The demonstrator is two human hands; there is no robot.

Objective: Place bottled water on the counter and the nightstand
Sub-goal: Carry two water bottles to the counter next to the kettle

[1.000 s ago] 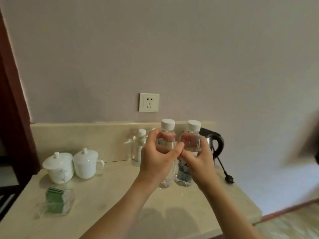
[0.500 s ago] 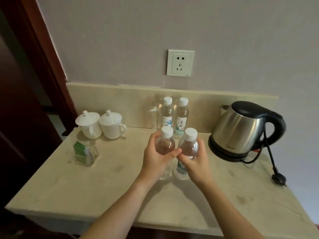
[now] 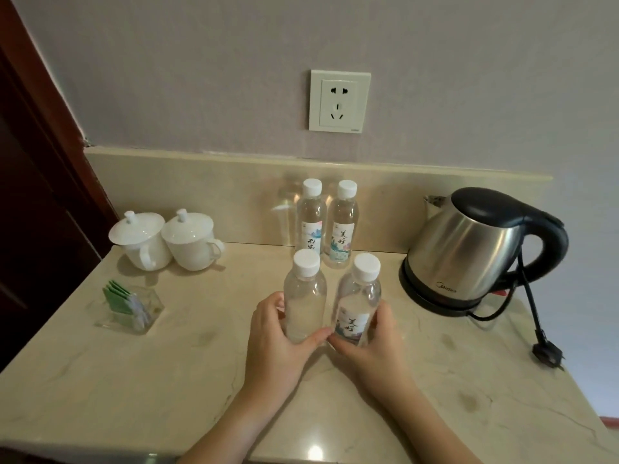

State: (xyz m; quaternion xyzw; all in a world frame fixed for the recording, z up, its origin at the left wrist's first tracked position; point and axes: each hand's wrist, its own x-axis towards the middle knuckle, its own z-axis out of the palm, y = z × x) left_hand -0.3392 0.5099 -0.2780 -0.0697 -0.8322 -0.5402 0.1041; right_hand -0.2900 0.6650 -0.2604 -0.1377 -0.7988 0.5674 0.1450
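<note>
Two clear water bottles with white caps stand side by side near the middle of the beige marble counter point(image 3: 100, 380). My left hand point(image 3: 273, 343) grips the lower part of the left bottle point(image 3: 304, 296). My right hand point(image 3: 371, 346) grips the right bottle point(image 3: 360, 303), whose label faces me. The thumbs of the two hands nearly meet in front of the bottles. Behind them, against the backsplash, stand two more bottles: one on the left point(image 3: 311, 221) and one on the right point(image 3: 342, 226).
A steel electric kettle point(image 3: 469, 249) sits at the right, its black cord and plug point(image 3: 547, 354) lying on the counter. Two white lidded cups point(image 3: 164, 239) stand at the back left. A clear holder with green tea packets point(image 3: 129, 308) is in front of them. A wall socket point(image 3: 339, 101) is above.
The view has tilted down and drawn closer to the counter. Both hands have slid from the bottles' shoulders down to their lower parts, and the bottles now stand lower on the counter.
</note>
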